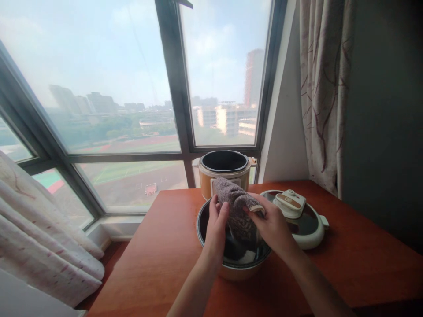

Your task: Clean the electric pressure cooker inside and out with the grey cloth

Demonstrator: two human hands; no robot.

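A grey-brown fluffy cloth [236,198] is bunched between my two hands, above a dark-lined inner pot [243,273]. My left hand [216,222] is closed round its left side, thumb on top. At the cloth's right end, where a pale edge shows, my right hand [269,220] pinches it. The pot stands on the table in front of me, its mouth facing up. Behind it sits the cooker body [206,178], tan and white with a dark open top. To the right lies the cooker's round lid [307,240], with a white handle block on it.
The reddish-brown wooden table [148,255] narrows toward the window. A dark window frame [176,79] rises behind it. Patterned curtains hang at the left [42,246] and the right [325,97].
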